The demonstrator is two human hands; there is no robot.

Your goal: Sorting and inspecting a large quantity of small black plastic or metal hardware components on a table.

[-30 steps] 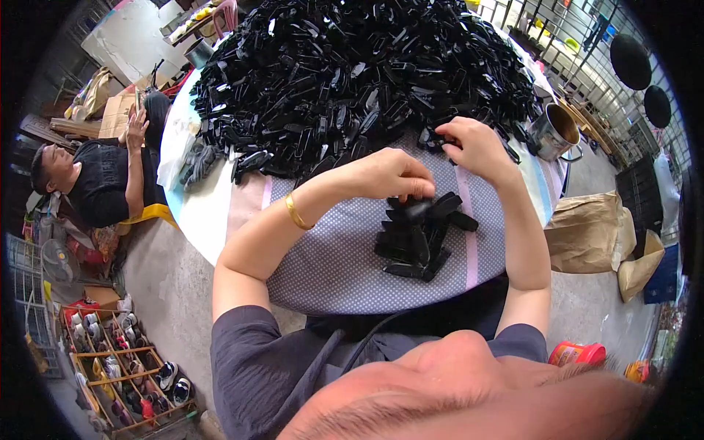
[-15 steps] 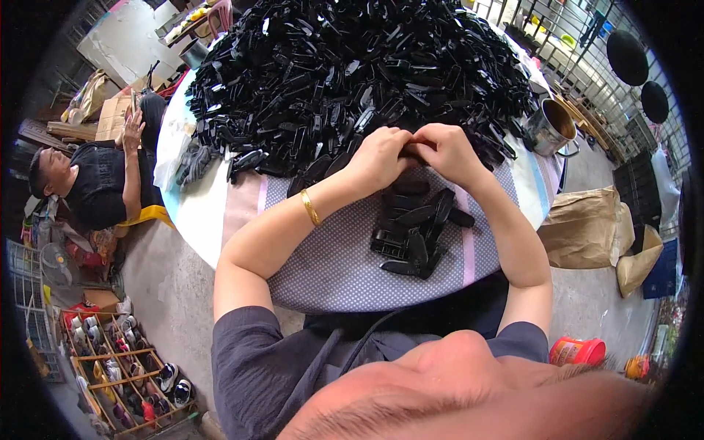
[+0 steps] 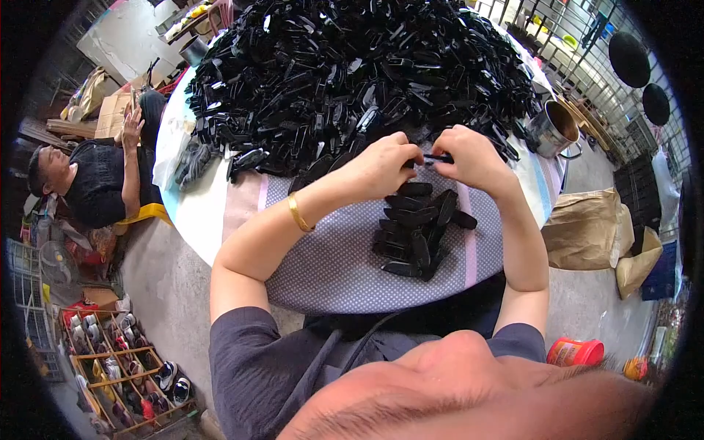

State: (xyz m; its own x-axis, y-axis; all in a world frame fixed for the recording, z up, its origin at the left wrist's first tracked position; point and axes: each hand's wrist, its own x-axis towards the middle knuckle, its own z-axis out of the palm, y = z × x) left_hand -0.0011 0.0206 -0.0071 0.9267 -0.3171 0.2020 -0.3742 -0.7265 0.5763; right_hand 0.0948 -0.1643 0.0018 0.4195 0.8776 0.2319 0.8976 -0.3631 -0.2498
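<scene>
Both hands meet over the near edge of the worktop (image 3: pixel 220 213), pinching one small black part (image 3: pixel 438 158) between them: the left hand (image 3: pixel 381 165) has its grip closed on one end, thumb against fingertips, and the right hand (image 3: pixel 473 158) has its grip closed on the other end, so the part sits level in the gap between the two thumbs, raised above the cloth. Holding it at both ends like this looks suited to pressing or fitting pieces together, with the wrists braced toward each other for control. The part itself is slim, dark and glossy, mostly hidden by the fingers; its exact form cannot be told. Just below the hands, on the dotted grey cloth (image 3: pixel 330 264), lies a small pile (image 3: pixel 418 231) of similar long, rounded black pieces, kept close for easy reach. Beyond the hands a big heap (image 3: pixel 352 73) of the same black pieces covers most of the worktop. A gold bangle (image 3: pixel 298 214) circles the left wrist. A metal pot (image 3: pixel 554 128) stands at the right rim, and another person (image 3: pixel 95 172) sits on the floor to the left.
</scene>
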